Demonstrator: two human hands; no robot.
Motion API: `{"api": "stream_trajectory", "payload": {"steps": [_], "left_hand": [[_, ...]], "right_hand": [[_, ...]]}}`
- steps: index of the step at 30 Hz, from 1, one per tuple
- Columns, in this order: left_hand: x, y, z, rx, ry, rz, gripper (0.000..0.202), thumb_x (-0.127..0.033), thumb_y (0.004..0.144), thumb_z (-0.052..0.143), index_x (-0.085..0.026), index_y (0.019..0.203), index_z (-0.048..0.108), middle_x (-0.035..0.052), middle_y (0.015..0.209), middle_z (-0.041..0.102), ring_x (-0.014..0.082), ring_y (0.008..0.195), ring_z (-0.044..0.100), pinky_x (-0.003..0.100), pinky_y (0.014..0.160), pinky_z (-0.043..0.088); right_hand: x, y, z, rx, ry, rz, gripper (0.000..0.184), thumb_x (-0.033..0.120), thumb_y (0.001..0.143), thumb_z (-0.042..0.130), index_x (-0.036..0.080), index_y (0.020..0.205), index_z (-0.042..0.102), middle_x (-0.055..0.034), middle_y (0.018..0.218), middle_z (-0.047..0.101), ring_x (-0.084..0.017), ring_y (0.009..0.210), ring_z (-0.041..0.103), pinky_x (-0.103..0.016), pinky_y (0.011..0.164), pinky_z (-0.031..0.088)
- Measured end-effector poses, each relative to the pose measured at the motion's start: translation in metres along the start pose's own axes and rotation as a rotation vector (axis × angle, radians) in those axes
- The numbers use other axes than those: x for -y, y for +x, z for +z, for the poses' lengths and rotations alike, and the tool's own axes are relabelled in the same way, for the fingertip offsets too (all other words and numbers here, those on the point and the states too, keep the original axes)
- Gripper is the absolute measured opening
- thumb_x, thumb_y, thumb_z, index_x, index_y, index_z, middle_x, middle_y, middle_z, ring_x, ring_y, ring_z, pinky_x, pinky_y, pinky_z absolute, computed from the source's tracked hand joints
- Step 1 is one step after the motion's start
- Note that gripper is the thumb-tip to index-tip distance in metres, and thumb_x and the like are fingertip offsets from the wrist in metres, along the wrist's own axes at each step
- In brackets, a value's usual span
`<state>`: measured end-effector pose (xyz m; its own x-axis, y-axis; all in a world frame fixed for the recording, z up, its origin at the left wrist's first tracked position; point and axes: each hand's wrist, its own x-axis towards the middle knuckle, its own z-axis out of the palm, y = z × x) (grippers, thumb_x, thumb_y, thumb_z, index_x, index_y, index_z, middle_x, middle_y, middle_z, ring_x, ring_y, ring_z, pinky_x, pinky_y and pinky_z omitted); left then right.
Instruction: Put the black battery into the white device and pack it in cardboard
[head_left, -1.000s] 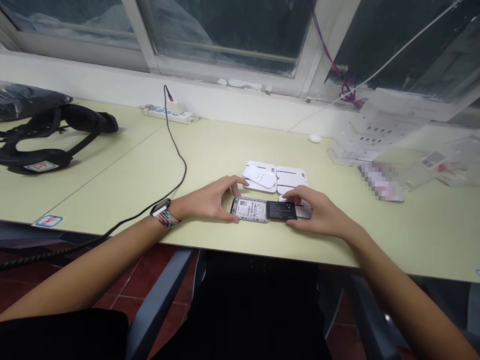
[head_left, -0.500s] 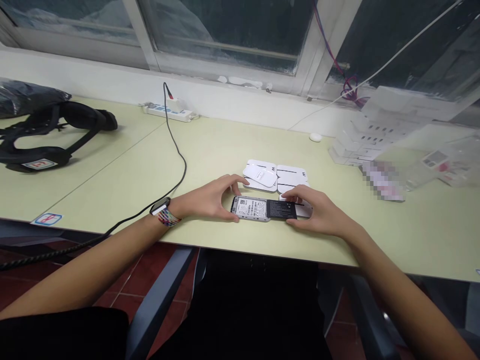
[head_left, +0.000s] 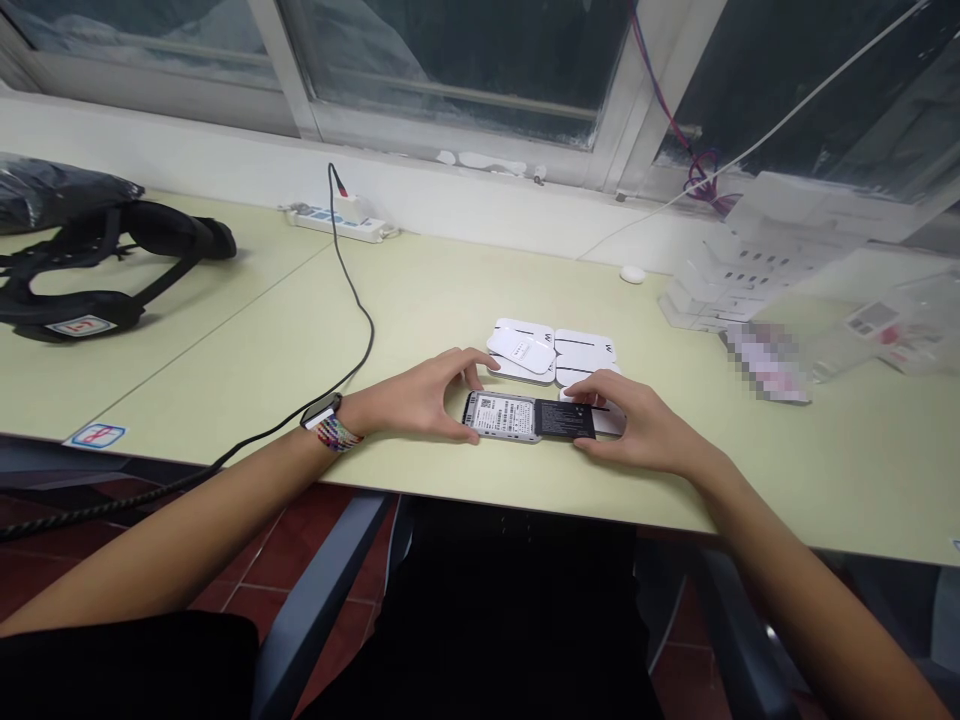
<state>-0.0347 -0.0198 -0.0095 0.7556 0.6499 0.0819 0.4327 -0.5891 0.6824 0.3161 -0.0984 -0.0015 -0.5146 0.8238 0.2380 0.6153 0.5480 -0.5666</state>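
Observation:
A small open-backed electronic device (head_left: 504, 415) lies on the table, its grey compartment showing a white label with a QR code. My left hand (head_left: 424, 395) curves round its left end, thumb at the near corner and fingers at the far edge. A black battery (head_left: 566, 419) with fine print meets the device's right end and partly covers what lies there. My right hand (head_left: 626, 415) grips the battery between thumb and fingers. Under that palm a white piece (head_left: 609, 421) shows in part. Just beyond are white cards or cases (head_left: 586, 350) marked W, with a loose white cover (head_left: 523, 351) on top.
A black headset (head_left: 112, 265) sits at the far left. The black cable (head_left: 362, 300) runs from a power strip (head_left: 341, 225) past my left wrist. White boxes (head_left: 739, 260) are stacked at the right, near a small white round object (head_left: 632, 274).

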Motion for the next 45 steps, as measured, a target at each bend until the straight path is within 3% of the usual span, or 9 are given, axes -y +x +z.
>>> {"api": "stream_trajectory", "payload": {"steps": [15, 23, 26, 34, 45], "left_hand": [[-0.001, 0.000, 0.000, -0.003, 0.021, 0.003, 0.088, -0.051, 0.075, 0.096, -0.030, 0.150, 0.054, 0.0084, 0.125, 0.065, 0.0345, 0.119, 0.065, 0.049, 0.106, 0.051], [0.001, 0.000, 0.001, -0.002, 0.040, 0.015, 0.089, -0.051, 0.076, 0.095, -0.029, 0.150, 0.051, 0.0087, 0.126, 0.064, 0.0340, 0.121, 0.063, 0.049, 0.107, 0.050], [0.001, 0.000, 0.001, -0.004, 0.044, 0.028, 0.088, -0.052, 0.077, 0.094, -0.028, 0.151, 0.051, 0.0088, 0.125, 0.064, 0.0343, 0.123, 0.063, 0.050, 0.109, 0.049], [0.001, 0.000, 0.002, -0.027, 0.049, 0.038, 0.090, -0.054, 0.075, 0.094, -0.030, 0.151, 0.052, 0.0073, 0.125, 0.067, 0.0334, 0.120, 0.065, 0.047, 0.106, 0.051], [-0.001, 0.000, 0.002, -0.016, 0.060, 0.043, 0.087, -0.053, 0.077, 0.093, -0.031, 0.150, 0.052, 0.0082, 0.125, 0.065, 0.0326, 0.117, 0.064, 0.047, 0.103, 0.052]], "right_hand": [[0.002, 0.003, 0.001, -0.045, -0.025, -0.052, 0.045, 0.022, 0.083, 0.080, 0.029, 0.125, 0.064, -0.0075, 0.122, 0.071, -0.032, 0.116, 0.066, -0.052, 0.100, 0.057], [0.022, 0.026, 0.024, -0.152, 0.353, 0.033, 0.061, 0.021, 0.081, 0.081, 0.030, 0.137, 0.058, -0.0059, 0.123, 0.069, -0.028, 0.120, 0.071, -0.053, 0.118, 0.054], [0.033, 0.037, 0.036, -0.190, 0.405, 0.046, 0.065, 0.020, 0.083, 0.078, 0.030, 0.143, 0.055, -0.0060, 0.123, 0.068, -0.027, 0.121, 0.071, -0.054, 0.119, 0.056], [0.051, 0.054, 0.054, -0.249, 0.167, -0.142, 0.075, 0.020, 0.086, 0.072, 0.030, 0.156, 0.049, -0.0098, 0.137, 0.071, -0.030, 0.117, 0.072, -0.055, 0.103, 0.063], [0.043, 0.053, 0.051, -0.163, 0.109, -0.219, 0.073, 0.016, 0.089, 0.071, 0.035, 0.158, 0.054, -0.0052, 0.144, 0.072, -0.029, 0.127, 0.070, -0.051, 0.106, 0.060]]}}
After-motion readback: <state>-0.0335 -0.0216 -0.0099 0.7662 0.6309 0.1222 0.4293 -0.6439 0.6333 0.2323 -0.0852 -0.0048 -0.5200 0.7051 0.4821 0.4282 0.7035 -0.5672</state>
